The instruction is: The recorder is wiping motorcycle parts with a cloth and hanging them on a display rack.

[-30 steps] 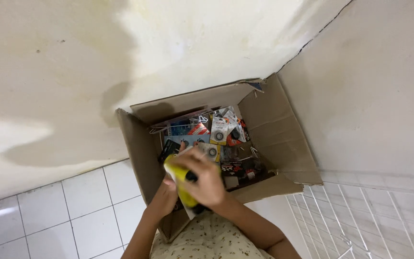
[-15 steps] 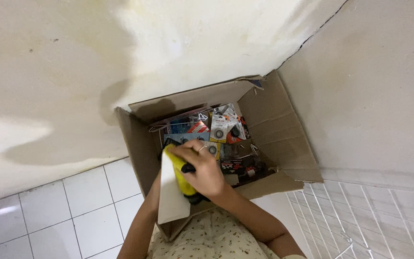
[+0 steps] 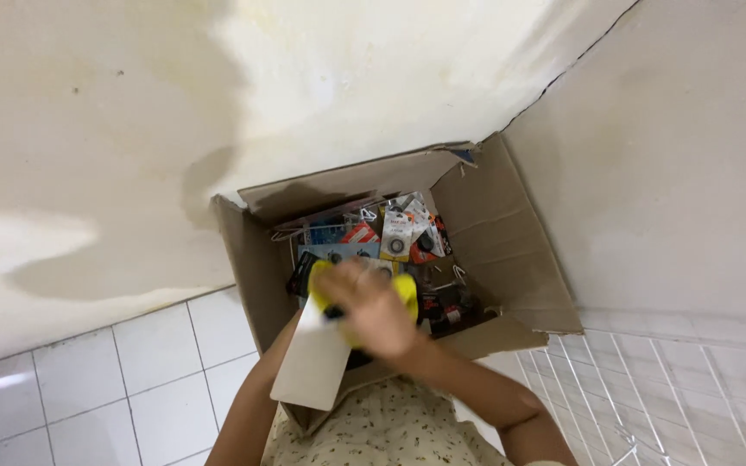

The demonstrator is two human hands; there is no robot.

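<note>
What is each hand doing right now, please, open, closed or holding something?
Left hand: hidden behind the white card; its grip cannot be told.
Right hand: blurred, closed over a yellow item above the cardboard box.

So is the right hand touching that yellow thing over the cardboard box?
Touching. The head view shows the right hand laid over the yellow object, yellow showing on both sides of it with no gap, above the open cardboard box.

White tiled floor (image 3: 88,380), open cardboard box (image 3: 511,250) standing on it
</note>
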